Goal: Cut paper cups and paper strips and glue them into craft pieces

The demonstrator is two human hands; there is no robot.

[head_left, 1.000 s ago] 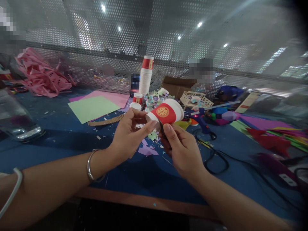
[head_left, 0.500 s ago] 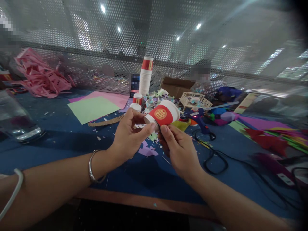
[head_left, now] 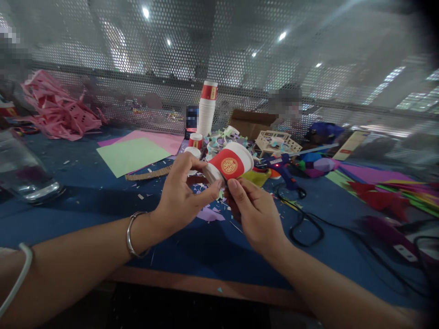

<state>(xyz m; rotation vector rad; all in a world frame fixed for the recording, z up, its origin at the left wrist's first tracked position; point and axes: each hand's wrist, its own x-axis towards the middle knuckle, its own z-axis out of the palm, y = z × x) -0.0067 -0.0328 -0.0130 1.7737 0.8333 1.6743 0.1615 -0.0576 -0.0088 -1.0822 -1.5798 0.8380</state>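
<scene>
A red-and-white paper cup (head_left: pixel 236 160) with a gold round emblem lies tilted on its side in the air, its wide rim to the right. My left hand (head_left: pixel 183 192) pinches the cup near its narrow base, fingers behind and thumb below. My right hand (head_left: pixel 255 205) is closed just under the cup, thumb against the curled fingers. A small dark edge shows at its thumb tip, touching the cup's underside; what it belongs to is hidden. Below the cup, purple paper scraps (head_left: pixel 210 214) lie on the blue tabletop (head_left: pixel 206 246).
Behind stand a tall stack of paper cups (head_left: pixel 206 109) and a short red cup (head_left: pixel 195 140). To the right are a glue gun (head_left: pixel 284 169), its black cable (head_left: pixel 308 242) and a wooden frame (head_left: pixel 278 141). Green paper (head_left: pixel 132 156) and a glass (head_left: pixel 32 169) are on the left.
The cup has turned a little in my hands, so its gold emblem sits slightly lower and faces me more. My left thumb has shifted slightly down; my right hand has hardly moved.
</scene>
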